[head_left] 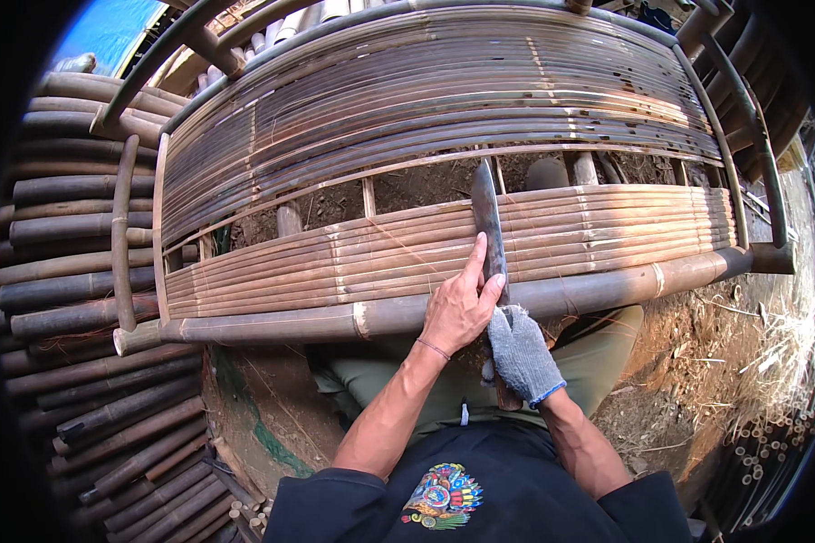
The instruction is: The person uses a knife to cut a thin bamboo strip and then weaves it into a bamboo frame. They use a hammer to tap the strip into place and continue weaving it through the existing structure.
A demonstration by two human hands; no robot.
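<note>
A long, broad-bladed knife (487, 206) points away from me over the bamboo bench, its tip across the gap between two groups of slats. Its handle sits in my right hand (523, 356), which wears a grey knitted glove with a blue cuff; the handle's wooden end shows below the fist. My left hand (460, 308) is bare and lies against the left side of the blade, index finger stretched along it and thumb apart, touching the metal. Its other fingers are mostly hidden. Beneath the blade run the near bamboo slats (398, 247) and the thick front pole (317, 322).
The far slats (353, 118) fill the back of the bench frame. Stacked bamboo poles (81, 195) lie to the left. Shavings (779, 335) and a bundle of thin bamboo pieces (770, 443) are on the right. A bent bamboo armrest (125, 235) rises at the bench's left end.
</note>
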